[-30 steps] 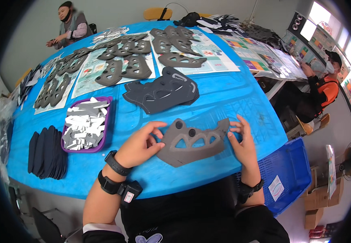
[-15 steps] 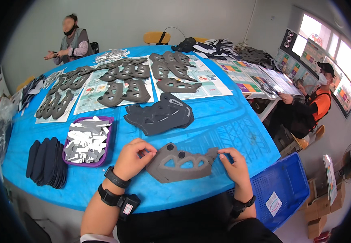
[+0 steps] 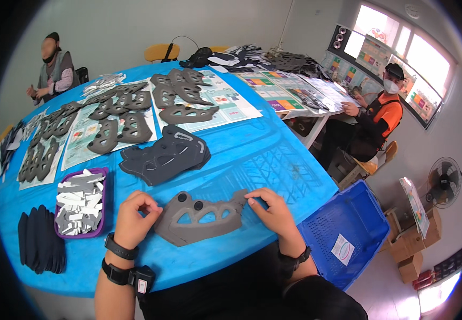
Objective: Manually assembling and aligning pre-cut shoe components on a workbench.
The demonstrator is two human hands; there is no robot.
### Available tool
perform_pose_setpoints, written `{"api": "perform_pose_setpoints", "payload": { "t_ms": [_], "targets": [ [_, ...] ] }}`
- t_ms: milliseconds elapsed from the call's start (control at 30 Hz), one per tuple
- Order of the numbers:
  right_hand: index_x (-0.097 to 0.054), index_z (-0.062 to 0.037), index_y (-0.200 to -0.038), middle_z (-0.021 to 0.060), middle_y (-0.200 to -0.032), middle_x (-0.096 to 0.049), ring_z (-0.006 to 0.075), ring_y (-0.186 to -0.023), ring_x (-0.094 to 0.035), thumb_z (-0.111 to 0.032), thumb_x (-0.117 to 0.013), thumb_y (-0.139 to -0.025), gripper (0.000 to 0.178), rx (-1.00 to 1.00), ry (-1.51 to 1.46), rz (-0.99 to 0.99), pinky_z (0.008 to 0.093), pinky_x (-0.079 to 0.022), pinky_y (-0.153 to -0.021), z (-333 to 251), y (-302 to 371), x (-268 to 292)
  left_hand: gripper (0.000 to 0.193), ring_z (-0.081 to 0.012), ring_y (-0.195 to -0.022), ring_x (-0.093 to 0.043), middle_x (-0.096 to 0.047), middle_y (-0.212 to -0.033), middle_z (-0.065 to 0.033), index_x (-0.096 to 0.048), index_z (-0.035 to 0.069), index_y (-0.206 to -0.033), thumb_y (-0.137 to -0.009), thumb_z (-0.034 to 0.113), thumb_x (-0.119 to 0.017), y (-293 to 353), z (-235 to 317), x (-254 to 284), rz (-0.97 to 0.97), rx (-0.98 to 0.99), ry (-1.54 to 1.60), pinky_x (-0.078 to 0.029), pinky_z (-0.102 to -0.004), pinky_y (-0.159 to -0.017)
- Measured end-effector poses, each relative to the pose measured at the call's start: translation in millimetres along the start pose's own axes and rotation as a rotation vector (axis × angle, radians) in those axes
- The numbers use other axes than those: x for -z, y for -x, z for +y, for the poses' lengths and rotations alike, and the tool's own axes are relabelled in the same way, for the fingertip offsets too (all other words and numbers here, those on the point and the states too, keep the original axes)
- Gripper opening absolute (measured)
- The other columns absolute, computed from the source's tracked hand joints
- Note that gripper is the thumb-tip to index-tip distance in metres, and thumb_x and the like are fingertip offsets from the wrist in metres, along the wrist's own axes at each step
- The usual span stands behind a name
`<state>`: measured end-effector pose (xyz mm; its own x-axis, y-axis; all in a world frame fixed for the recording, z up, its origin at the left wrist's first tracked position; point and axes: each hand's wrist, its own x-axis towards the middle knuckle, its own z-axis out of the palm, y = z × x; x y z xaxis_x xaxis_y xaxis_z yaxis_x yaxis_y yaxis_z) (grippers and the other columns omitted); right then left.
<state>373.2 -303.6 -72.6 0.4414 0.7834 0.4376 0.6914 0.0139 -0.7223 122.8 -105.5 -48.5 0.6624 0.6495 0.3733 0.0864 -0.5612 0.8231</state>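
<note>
A grey moulded foam pad [image 3: 199, 226] with triangular cut-outs and two round black dots on its upper edge lies in front of me on the blue-covered table. My left hand [image 3: 135, 217] is closed, thumb and fingertips pinched at the pad's left edge. At the pad's narrow right end, my right hand [image 3: 272, 212] pinches the tip between thumb and index finger. Beyond the pad sits a small stack of dark fabric-faced pads [image 3: 169, 157] of similar shape.
Left of me stand a purple tray [image 3: 105, 205] of white and grey strips and a pile of dark oblong pads [image 3: 40, 240]. Grey foam pads [image 3: 134, 128] cover printed sheets farther back. A blue crate [image 3: 316, 229] is at the table's right. Two other people sit beyond.
The whole view has swung to the right, so the table things appear farther left. Both hands stay at the two ends of the foam pad; the left fingers look more curled.
</note>
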Motion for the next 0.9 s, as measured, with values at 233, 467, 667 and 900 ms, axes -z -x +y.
{"api": "perform_pose_setpoints", "payload": {
  "t_ms": [233, 467, 667, 900],
  "targets": [
    [-0.063, -0.0033, -0.094, 0.0092, -0.09, -0.061, 0.0213, -0.085, -0.059, -0.007, -0.06, -0.082, 0.013, -0.002, -0.03, -0.009, 0.0281, -0.045, -0.074, -3.2, -1.3, 0.6, 0.015, -0.01, -0.063, -0.05, -0.051, -0.073, -0.0031, -0.053, 0.002, -0.072, -0.07, -0.002, -0.067, 1.4, 0.0, 1.4, 0.019, 0.023, 0.01, -0.042, -0.0216, -0.058],
    [-0.063, -0.0038, -0.096, 0.0083, -0.087, -0.061, 0.0206, -0.082, -0.059, -0.01, -0.059, -0.084, 0.014, -0.01, -0.04, -0.013, 0.0286, -0.045, -0.069, -7.0, -1.5, 0.5, 0.015, -0.0087, -0.062, -0.05, -0.051, -0.073, -0.0023, -0.051, 0.003, -0.075, -0.072, -0.001, -0.065, 2.1, -9.7, 0.1, 0.042, 0.031, 0.038, -0.041, -0.021, -0.056],
    [-0.062, -0.0042, -0.094, 0.0082, -0.087, -0.061, 0.0211, -0.079, -0.058, -0.012, -0.058, -0.084, 0.013, 0.009, -0.026, -0.004, 0.029, -0.044, -0.064, 0.5, -0.1, -0.6, 0.014, -0.0076, -0.063, -0.049, -0.052, -0.074, -0.0022, -0.049, 0.004, -0.078, -0.076, 0.0, -0.062, 0.5, -8.0, -2.7, 0.039, 0.066, 0.096, -0.041, -0.0202, -0.057],
    [-0.062, -0.0048, -0.093, 0.0083, -0.086, -0.061, 0.022, -0.076, -0.057, -0.014, -0.057, -0.085, 0.013, 0.013, -0.04, -0.014, 0.0297, -0.044, -0.061, -4.0, -0.9, -0.4, 0.012, -0.0123, -0.068, -0.05, -0.052, -0.08, -0.0066, -0.049, 0.003, -0.076, -0.075, -0.006, -0.056, 0.5, -17.0, 0.4, 0.034, -0.06, 0.022, -0.041, -0.0212, -0.06]
  ]
}}
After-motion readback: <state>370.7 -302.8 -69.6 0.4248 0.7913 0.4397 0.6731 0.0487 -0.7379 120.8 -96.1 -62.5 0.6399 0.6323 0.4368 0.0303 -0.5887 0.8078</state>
